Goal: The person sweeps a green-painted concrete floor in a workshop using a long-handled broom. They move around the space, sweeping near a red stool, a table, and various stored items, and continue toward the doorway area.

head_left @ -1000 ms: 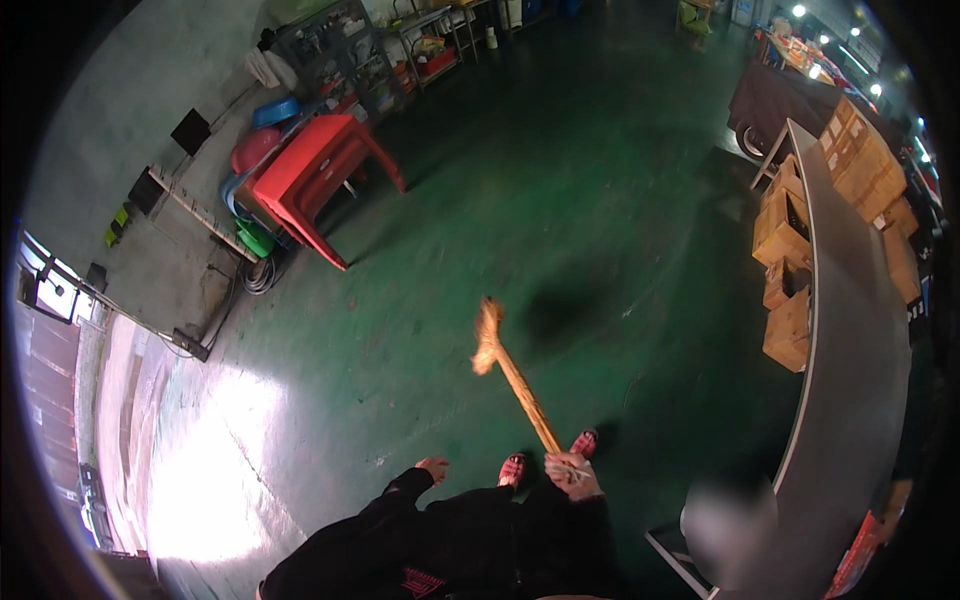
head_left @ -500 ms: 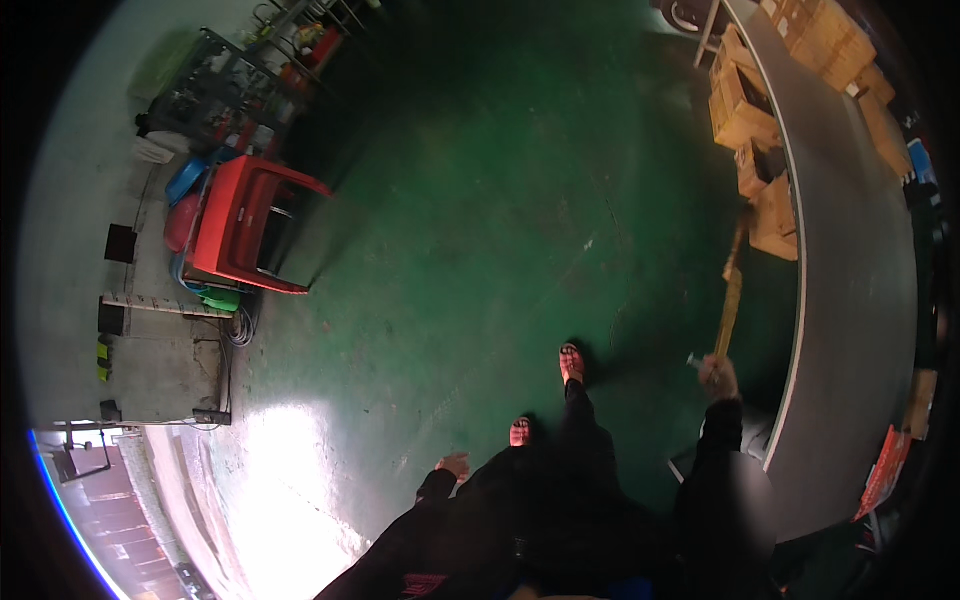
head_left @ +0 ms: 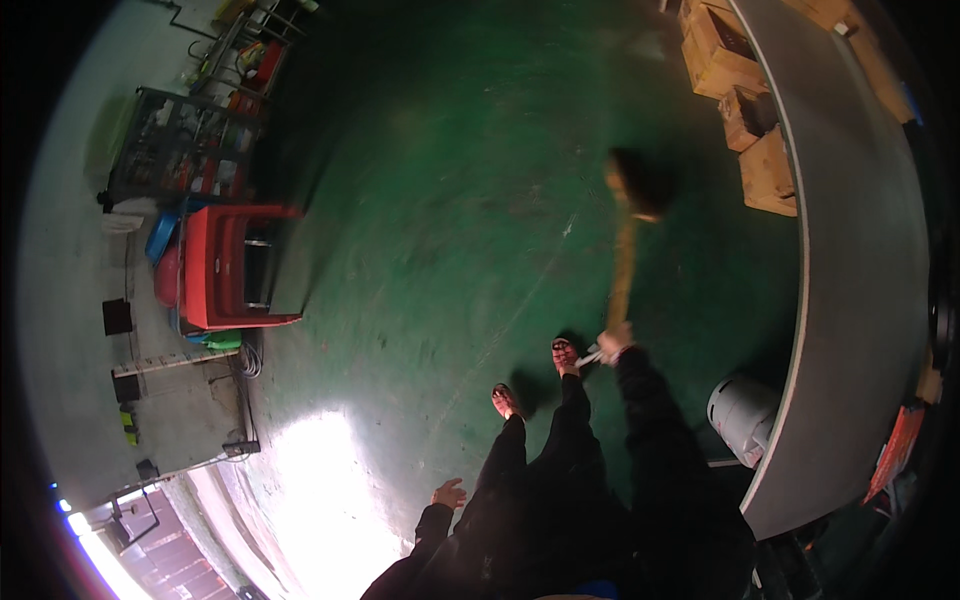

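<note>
My right hand (head_left: 612,342) grips the end of a long wooden-handled broom (head_left: 625,250). Its blurred head (head_left: 635,185) sits on the green floor (head_left: 440,230) ahead of me, close to the grey table (head_left: 860,260). My left hand (head_left: 449,493) hangs free at my side with its fingers apart and holds nothing. My two feet in red sandals (head_left: 535,380) stand on the floor just left of the broom hand.
A red table (head_left: 225,268) and a shelf rack (head_left: 190,150) full of items stand by the left wall. Wooden crates (head_left: 745,110) sit beside the long grey table on the right. A white cylindrical container (head_left: 742,412) stands near my right leg. Bright light falls on the floor at lower left.
The view has swung. The broom has moved from the crates at the right toward the middle of the floor, and its head is blurred. My left hand stays hanging.
</note>
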